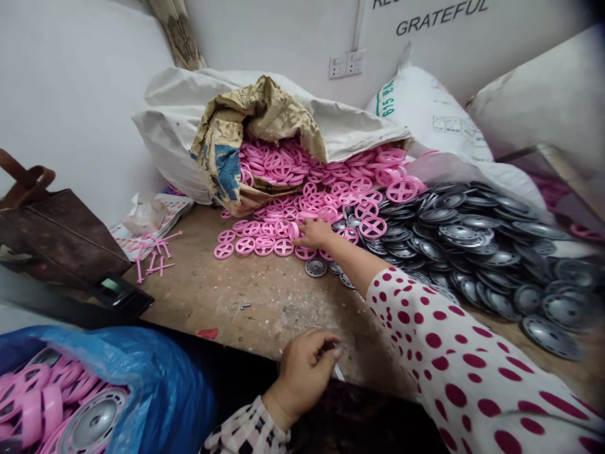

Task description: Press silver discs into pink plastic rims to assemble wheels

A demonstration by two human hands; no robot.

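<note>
My right hand [316, 233] reaches across the table into a spread of pink plastic spoked wheels [244, 245]. Its fingers are closed on one pink wheel [293, 231], which stands on edge at the fingertips. My left hand [307, 369] hovers by the table's front edge, fingers curled in toward the thumb; whatever may be in them is hidden. Just right of my right hand lies a big heap of grey wheel discs [458, 233]. One grey disc [316, 268] rests below my right wrist.
An open sack [174, 120] spills pink wheels at the back. Pink pins [155, 255] lie left, beside a brown bag [57, 233]. A blue plastic bag [165, 378] at lower left holds pink wheels with grey discs. White sacks [435, 107] stand behind. A tiny screw-like piece [244, 306] lies mid-table.
</note>
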